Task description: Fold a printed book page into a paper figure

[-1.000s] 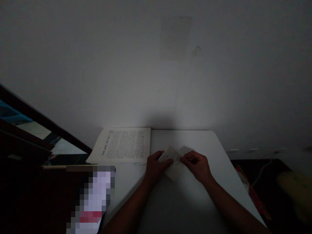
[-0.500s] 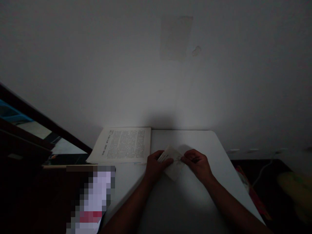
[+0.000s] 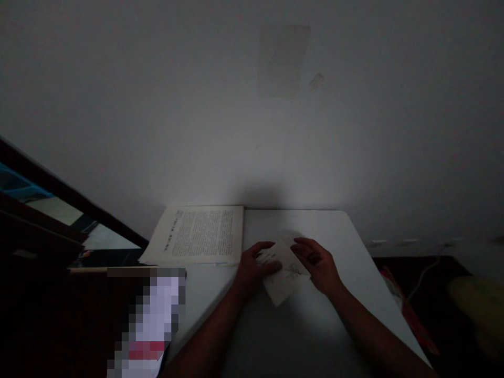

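Observation:
A small folded piece of pale paper [image 3: 280,286], with printed lines and a sketch-like drawing on it, is tilted cornerwise above the table. My left hand [image 3: 255,268] grips its left side, thumb on top and fingers beneath. By the right side of the paper is my right hand [image 3: 318,265], its fingers loosely bent and apart. The paper's right corner overlaps that palm, and the thumb is hidden behind it. Whether the right fingers touch the paper is hard to see in the dim light.
An open book or printed sheets [image 3: 205,236] lie at the table's back left. The white table [image 3: 323,226] meets a grey wall [image 3: 197,131]. A blurred-out phone-like object [image 3: 157,310] rests at front left. Right of the table, a pale cable [image 3: 421,278] hangs.
The right fingers have come off their pinch on the paper and spread somewhat. The paper now lies flatter toward me, showing more of its face and drawing. The left hand keeps its grip.

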`<state>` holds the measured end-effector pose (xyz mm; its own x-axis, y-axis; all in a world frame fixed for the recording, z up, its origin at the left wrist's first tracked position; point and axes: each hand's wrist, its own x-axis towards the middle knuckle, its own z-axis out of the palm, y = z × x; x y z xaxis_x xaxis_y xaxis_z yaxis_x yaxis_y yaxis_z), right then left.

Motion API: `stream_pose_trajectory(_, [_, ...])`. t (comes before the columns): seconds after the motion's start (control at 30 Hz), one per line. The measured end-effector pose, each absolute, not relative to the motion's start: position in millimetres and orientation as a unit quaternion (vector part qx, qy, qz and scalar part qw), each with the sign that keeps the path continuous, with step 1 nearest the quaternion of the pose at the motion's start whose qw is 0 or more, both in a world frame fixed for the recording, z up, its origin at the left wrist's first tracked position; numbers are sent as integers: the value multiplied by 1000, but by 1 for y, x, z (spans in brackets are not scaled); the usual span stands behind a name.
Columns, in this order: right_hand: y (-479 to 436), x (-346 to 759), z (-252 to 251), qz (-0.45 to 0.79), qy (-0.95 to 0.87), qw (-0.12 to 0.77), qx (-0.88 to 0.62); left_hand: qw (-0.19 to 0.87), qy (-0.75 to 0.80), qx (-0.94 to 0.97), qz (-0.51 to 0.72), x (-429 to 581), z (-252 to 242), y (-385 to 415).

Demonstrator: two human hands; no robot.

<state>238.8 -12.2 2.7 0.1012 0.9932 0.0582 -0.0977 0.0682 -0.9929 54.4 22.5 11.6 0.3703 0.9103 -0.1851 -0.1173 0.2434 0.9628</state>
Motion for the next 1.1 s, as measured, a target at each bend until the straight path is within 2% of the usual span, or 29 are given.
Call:
stream_pose_trajectory(0.27, [-17,235,9,413,-594,535,-436,733,349,492,315,54,15,20])
stream_pose_trajectory(0.53, [-14,240,6,374,-615,544,-432,783,334,442,283,53,15,22])
stream_pose_trajectory(0.7, [-14,241,6,412,-598,561,-397,784,328,439,292,54,8,30])
stream_pose_trajectory(0.9, [-15,243,6,512,-495,569,-411,754,300,458,363,58,6,25])
stream_pose_trajectory(1.1, [-13,249,-3,529,-450,566,-444,700,325,519,368,59,18,20])
